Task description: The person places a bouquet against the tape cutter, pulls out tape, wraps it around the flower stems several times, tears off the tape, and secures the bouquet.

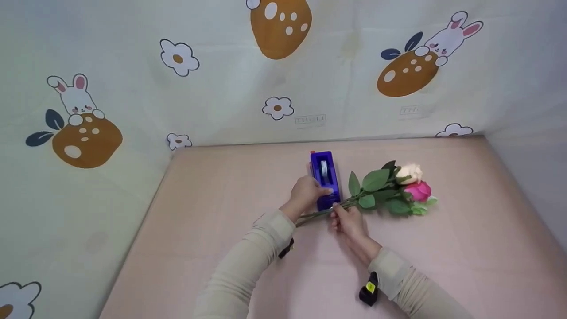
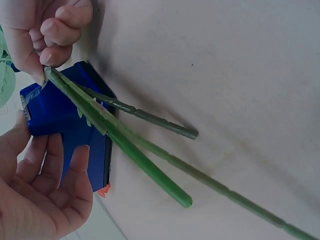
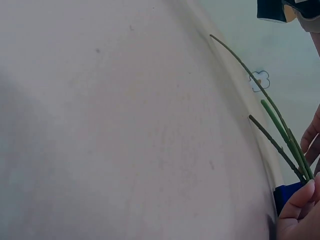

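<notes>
My left hand [image 1: 305, 192] grips the blue tape dispenser [image 1: 334, 179], its thumb lying across the top. Beside its front end, my right hand [image 1: 353, 221] pinches the stems of a bunch of artificial roses. A cream rose [image 1: 409, 173] and a pink rose [image 1: 417, 191] with green leaves [image 1: 375, 179] point to the right. In the left wrist view, a short strip of clear tape [image 2: 33, 94] spans from the dispenser's cutting edge to the stems [image 2: 146, 167] at my right fingertips. The stem ends fan out past the dispenser. My right fingers partly hide the taped spot.
A pink-covered table [image 1: 212, 186] lies under everything. Behind and at the sides hang pale curtains [image 1: 221, 106] printed with rabbits and flowers. Black straps with devices [image 1: 368, 290] are on both wrists.
</notes>
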### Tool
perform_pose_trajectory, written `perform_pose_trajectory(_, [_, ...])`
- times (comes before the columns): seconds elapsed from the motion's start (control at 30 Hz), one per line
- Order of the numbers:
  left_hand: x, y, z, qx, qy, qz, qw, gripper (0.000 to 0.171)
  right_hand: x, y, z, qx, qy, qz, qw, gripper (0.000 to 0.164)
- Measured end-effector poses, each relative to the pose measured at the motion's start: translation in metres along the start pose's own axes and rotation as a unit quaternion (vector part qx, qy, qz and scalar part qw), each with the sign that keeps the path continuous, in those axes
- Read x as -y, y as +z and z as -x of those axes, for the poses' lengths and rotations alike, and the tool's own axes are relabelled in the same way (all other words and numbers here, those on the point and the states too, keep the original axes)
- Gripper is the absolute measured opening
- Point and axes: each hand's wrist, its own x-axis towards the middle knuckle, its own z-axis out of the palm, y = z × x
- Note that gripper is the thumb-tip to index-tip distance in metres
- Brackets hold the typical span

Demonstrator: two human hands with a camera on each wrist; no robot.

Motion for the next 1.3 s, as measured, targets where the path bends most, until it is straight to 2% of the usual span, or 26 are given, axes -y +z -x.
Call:
perform_pose_trajectory(0.13, [-0.001, 0.001, 0.001, 0.000, 0.008, -0.024, 0.9997, 0.030, -0.003, 0.000, 0.001, 0.008, -0.032, -0.004, 0.999, 0.023])
perform_pose_trajectory(0.27, [-0.003, 0.002, 0.001, 0.000, 0.019, -0.058, 0.9982, 0.030, -0.006, 0.000, 0.000, 0.007, -0.065, 0.028, 0.997, 0.026])
perform_pose_trajectory(0.53, [-0.007, 0.005, -0.001, 0.000, 0.027, -0.070, 0.9972, 0.030, -0.012, -0.003, -0.001, -0.026, -0.087, 0.097, 0.991, 0.026])
perform_pose_trajectory(0.7, [-0.008, 0.003, -0.002, 0.002, 0.016, -0.077, 0.9969, 0.029, -0.013, -0.007, 0.002, -0.007, -0.081, 0.106, 0.991, 0.030])
perform_pose_trajectory(0.87, [0.000, -0.001, -0.003, 0.007, 0.020, -0.037, 0.9991, 0.030, -0.006, -0.005, 0.006, 0.031, -0.081, 0.079, 0.993, 0.030])
perform_pose_trajectory(1.0, [0.009, -0.005, -0.002, -0.009, 0.049, 0.008, 0.9987, 0.035, 0.002, -0.004, 0.010, 0.047, -0.074, 0.038, 0.995, 0.028])
perform_pose_trajectory(1.13, [0.012, -0.015, 0.004, -0.016, 0.081, 0.066, 0.9944, 0.035, 0.011, -0.006, 0.013, 0.047, -0.057, 0.010, 0.997, 0.028])
perform_pose_trajectory(1.23, [0.007, -0.025, 0.012, 0.024, 0.089, 0.094, 0.9913, 0.035, 0.019, -0.011, 0.015, 0.057, -0.059, 0.007, 0.997, 0.031])
perform_pose_trajectory(1.3, [0.005, -0.031, 0.018, 0.085, 0.089, 0.096, 0.9877, 0.035, 0.026, -0.016, 0.016, 0.080, -0.062, 0.002, 0.995, 0.031])
